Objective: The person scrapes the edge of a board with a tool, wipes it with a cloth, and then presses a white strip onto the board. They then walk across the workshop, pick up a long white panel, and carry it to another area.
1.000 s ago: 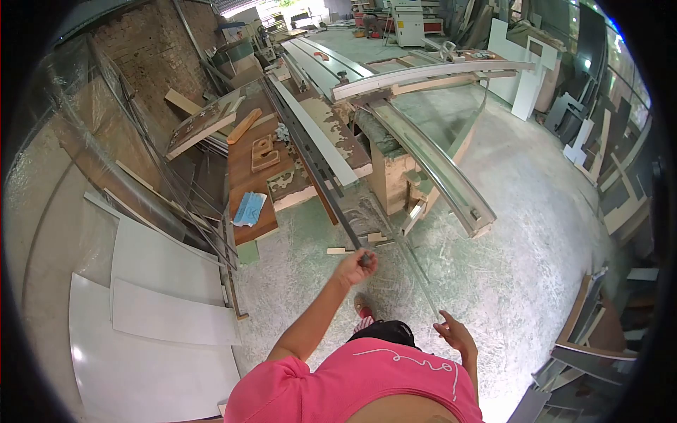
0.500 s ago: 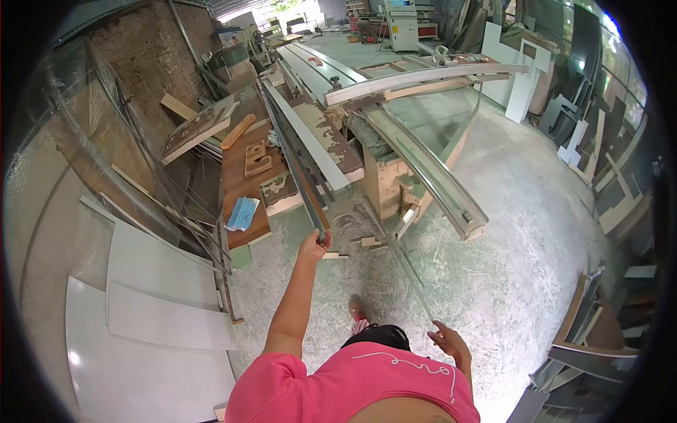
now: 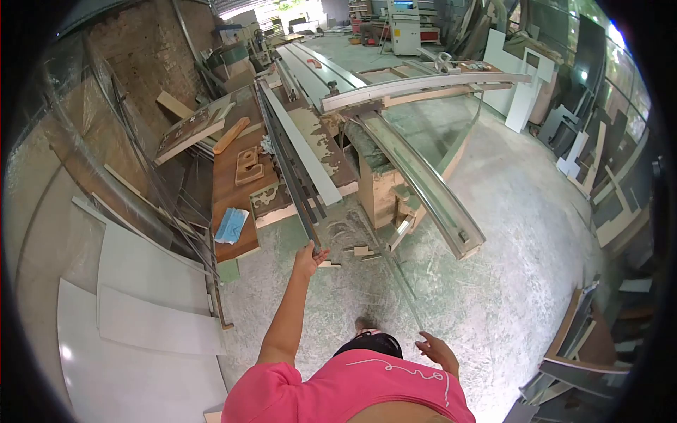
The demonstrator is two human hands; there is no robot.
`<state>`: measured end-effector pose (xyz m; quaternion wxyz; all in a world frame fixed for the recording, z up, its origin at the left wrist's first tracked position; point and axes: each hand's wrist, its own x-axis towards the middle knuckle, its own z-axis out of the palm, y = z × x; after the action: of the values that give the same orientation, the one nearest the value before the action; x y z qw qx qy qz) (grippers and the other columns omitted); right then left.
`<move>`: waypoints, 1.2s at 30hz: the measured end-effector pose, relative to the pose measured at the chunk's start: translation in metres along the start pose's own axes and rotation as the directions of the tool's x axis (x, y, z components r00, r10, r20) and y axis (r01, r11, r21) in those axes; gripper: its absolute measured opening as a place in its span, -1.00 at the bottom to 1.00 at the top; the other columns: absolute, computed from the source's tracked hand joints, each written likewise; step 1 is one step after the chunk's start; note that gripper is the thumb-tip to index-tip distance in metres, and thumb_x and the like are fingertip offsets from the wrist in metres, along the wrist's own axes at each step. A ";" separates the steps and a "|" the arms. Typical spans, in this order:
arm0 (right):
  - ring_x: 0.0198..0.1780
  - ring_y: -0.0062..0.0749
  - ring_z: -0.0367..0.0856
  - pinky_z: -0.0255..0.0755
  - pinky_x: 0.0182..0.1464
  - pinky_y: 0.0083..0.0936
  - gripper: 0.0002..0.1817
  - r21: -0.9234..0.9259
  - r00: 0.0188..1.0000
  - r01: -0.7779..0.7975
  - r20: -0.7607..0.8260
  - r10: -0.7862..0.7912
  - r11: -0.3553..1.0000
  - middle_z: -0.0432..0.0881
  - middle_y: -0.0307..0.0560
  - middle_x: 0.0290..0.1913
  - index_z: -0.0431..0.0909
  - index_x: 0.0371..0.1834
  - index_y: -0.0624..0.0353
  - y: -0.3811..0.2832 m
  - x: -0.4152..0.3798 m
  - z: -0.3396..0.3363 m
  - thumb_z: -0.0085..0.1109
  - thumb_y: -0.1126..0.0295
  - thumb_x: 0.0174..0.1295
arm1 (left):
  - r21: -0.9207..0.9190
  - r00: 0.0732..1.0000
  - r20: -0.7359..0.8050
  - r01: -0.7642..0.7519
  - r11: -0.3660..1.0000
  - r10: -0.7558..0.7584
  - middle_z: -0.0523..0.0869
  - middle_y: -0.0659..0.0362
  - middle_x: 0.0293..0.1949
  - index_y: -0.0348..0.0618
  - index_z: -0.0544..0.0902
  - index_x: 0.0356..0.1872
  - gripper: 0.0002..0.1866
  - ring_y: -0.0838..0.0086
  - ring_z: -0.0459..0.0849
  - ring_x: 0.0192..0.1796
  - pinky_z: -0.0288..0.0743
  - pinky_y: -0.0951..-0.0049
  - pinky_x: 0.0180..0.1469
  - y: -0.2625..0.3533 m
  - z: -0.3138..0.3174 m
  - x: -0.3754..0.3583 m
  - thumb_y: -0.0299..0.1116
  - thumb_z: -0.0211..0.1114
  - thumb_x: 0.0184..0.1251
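My left hand [image 3: 310,258] is closed around the near end of a long dark strip [image 3: 300,204], which runs back over the workbench [image 3: 236,166]. Beside it lie more dark strips and a long white strip [image 3: 300,144]. Low on the right, my right hand [image 3: 436,348] hangs over the floor with its fingers apart and nothing in it. A blue packet [image 3: 231,225] and a wooden piece with cut-outs [image 3: 249,166] rest on the bench's brown top.
A sliding-table saw with a long metal rail [image 3: 423,180] stands ahead, right of the bench. White panels [image 3: 159,317] lean at the left. Offcuts [image 3: 578,338] are piled at the lower right. Small wood scraps [image 3: 361,251] lie on the floor.
The view has shifted slightly. My left hand is a little lower and further left in view, still on the dark strip. My right hand appears slightly further left, still empty.
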<state>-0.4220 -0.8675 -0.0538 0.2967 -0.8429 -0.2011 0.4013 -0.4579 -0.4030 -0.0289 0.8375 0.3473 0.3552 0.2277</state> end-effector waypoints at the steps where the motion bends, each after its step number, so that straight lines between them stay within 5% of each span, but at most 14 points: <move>1: -0.21 -0.12 0.58 0.40 -0.16 -0.32 -0.40 0.016 0.999 -0.005 0.040 0.005 1.000 0.60 0.10 -0.30 0.30 0.17 0.09 -0.004 0.009 -0.004 0.05 0.00 0.10 | 0.004 1.000 0.011 -0.006 1.000 0.005 0.50 -0.05 -0.37 -0.40 0.33 -0.30 -0.71 0.15 0.63 -0.25 0.61 0.34 -0.25 0.000 0.002 0.000 -0.28 0.02 0.32; 18: -0.08 -0.01 0.52 0.38 -0.08 -0.24 -0.40 -0.315 0.952 0.243 0.258 -0.164 0.917 0.59 0.16 -0.23 0.26 0.18 0.11 -0.089 0.154 -0.067 -0.04 -0.02 0.16 | 0.002 0.999 0.033 0.013 1.000 -0.013 0.55 -0.04 -0.30 -0.33 0.40 -0.27 -0.64 0.15 0.64 -0.20 0.61 0.35 -0.25 0.019 0.017 0.009 -0.14 -0.02 0.34; 23: -0.12 0.02 0.53 0.38 -0.09 -0.23 -0.41 -0.342 0.926 0.301 0.329 -0.187 0.890 0.59 0.16 -0.25 0.25 0.18 0.12 -0.129 0.176 -0.072 -0.06 -0.02 0.17 | 0.113 0.994 -0.036 0.106 0.988 -0.102 0.54 0.00 -0.20 -0.29 0.34 -0.08 -0.46 0.19 0.66 -0.28 0.61 0.33 -0.28 0.021 0.026 0.000 0.07 -0.01 0.26; 24: -0.13 0.02 0.53 0.38 -0.09 -0.23 -0.41 -0.362 0.917 0.328 0.344 -0.201 0.873 0.59 0.16 -0.25 0.25 0.18 0.13 -0.130 0.187 -0.071 -0.06 -0.02 0.18 | 0.114 0.991 0.014 0.131 0.985 -0.134 0.49 -0.05 -0.15 -0.24 0.20 0.10 -0.36 0.02 0.62 -0.18 0.57 0.18 -0.16 0.020 0.017 0.006 0.09 0.05 0.21; 27: -0.13 0.04 0.53 0.38 -0.10 -0.22 -0.42 -0.424 0.900 0.378 0.376 -0.220 0.823 0.59 0.18 -0.25 0.25 0.17 0.13 -0.149 0.204 -0.070 -0.05 -0.01 0.18 | 0.132 0.995 -0.068 0.088 0.987 -0.080 0.55 0.01 -0.24 -0.34 0.32 -0.06 -0.37 0.24 0.67 -0.33 0.60 0.34 -0.30 0.018 0.022 0.004 0.14 0.04 0.20; 36: -0.09 0.08 0.51 0.37 -0.07 -0.20 -0.47 -0.451 0.867 0.450 0.428 -0.255 0.771 0.55 0.25 -0.19 0.29 0.13 0.15 -0.196 0.239 -0.068 -0.04 0.04 0.19 | 0.207 0.982 -0.183 -0.004 0.978 0.043 0.55 0.01 -0.36 -0.39 0.37 -0.17 -0.37 0.32 0.65 -0.41 0.57 0.37 -0.31 0.024 0.014 0.001 0.14 0.08 0.17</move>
<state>-0.2448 -0.6065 -0.0233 0.0803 -0.7545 -0.5103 0.4049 -0.4500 -0.3921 -0.0049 0.7574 0.4135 0.4494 0.2311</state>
